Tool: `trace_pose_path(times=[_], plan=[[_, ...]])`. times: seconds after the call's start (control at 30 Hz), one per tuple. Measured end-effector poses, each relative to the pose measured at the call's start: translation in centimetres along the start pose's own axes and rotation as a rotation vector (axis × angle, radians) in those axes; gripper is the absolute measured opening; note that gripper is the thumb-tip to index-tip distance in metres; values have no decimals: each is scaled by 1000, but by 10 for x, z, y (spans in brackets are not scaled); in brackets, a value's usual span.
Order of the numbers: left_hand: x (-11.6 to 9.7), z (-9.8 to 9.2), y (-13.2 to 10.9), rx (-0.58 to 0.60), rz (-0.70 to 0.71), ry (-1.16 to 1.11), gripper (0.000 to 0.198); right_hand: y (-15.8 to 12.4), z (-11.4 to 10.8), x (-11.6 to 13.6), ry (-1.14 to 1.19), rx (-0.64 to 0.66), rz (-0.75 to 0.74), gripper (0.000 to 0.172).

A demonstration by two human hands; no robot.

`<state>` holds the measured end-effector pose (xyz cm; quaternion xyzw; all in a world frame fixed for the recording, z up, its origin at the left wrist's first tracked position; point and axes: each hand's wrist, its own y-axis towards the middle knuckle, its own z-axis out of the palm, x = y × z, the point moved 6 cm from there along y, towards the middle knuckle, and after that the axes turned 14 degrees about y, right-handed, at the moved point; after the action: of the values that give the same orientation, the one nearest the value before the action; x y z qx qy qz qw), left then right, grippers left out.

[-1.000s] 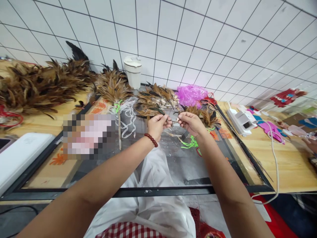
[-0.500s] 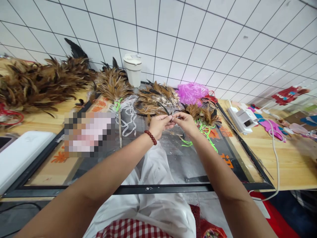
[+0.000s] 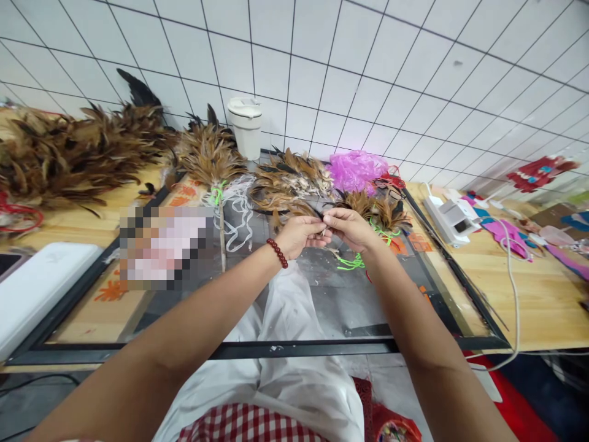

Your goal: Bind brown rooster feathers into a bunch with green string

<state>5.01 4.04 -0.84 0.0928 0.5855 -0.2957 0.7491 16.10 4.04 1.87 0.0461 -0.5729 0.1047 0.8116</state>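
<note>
Both hands meet over the middle of the glass-topped frame, fingertips pinched together. My left hand (image 3: 298, 237), with a dark red bead bracelet (image 3: 277, 253) at the wrist, is closed on a small dark feather (image 3: 316, 212). My right hand (image 3: 350, 228) pinches at the same spot, its thumb and forefinger touching the left fingertips. Most of the feather is hidden by the fingers. Just beyond the hands lies a loose pile of brown feathers (image 3: 294, 178). A smaller feather bunch (image 3: 375, 209) and bright green string (image 3: 352, 263) lie by the right hand.
At the left stand a feather duster (image 3: 214, 153) on a stick, white ribbon (image 3: 237, 215) and a large feather heap (image 3: 69, 153). A white cup (image 3: 246, 129) and pink plastic bag (image 3: 356, 170) are near the wall. A white device (image 3: 453, 218) with a cable sits right.
My right hand has shifted slightly right and down, its fingers turned more over the left fingertips. The left hand stays nearly in place. The view has moved a little.
</note>
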Motion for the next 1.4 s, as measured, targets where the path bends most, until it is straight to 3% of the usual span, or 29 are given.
trace_pose_path(times=[0.2,0.37,0.5,0.57,0.67,0.73,0.9,0.97,1.03,1.13,1.2,1.3,1.4], plan=[[1,3,0,33,-2,-10,14,4,-8,6,-24,-170,-184,31],[1,2,-2,-66,33,28,12,7,-6,4,-99,-187,-228,30],[-2,0,-1,-128,93,-12,14,0,-15,23,-369,-240,-292,27],[-4,-3,0,-180,133,-57,13,-5,-18,31,-649,-196,-206,23],[-6,-10,-1,-295,162,-110,11,-13,-17,27,-1026,15,70,17],[-7,-12,-3,-341,168,-125,10,-19,-11,23,-1139,106,169,17],[-7,-11,-3,-324,183,-105,11,-22,8,13,-1280,155,252,8],[-7,-11,-1,-302,192,-96,13,-21,8,12,-1248,162,252,9],[-6,-11,0,-287,192,-85,15,-18,-1,17,-1135,79,183,8],[-6,-11,0,-295,172,-69,14,-12,-20,35,-770,-169,-40,16],[-5,-11,-1,-292,153,-58,11,-10,-25,39,-473,-256,-169,23],[-5,-8,-1,-252,137,-55,10,-5,-14,33,-199,-238,-272,28],[-5,-7,1,-210,129,-91,12,0,1,21,-151,-207,-316,31]])
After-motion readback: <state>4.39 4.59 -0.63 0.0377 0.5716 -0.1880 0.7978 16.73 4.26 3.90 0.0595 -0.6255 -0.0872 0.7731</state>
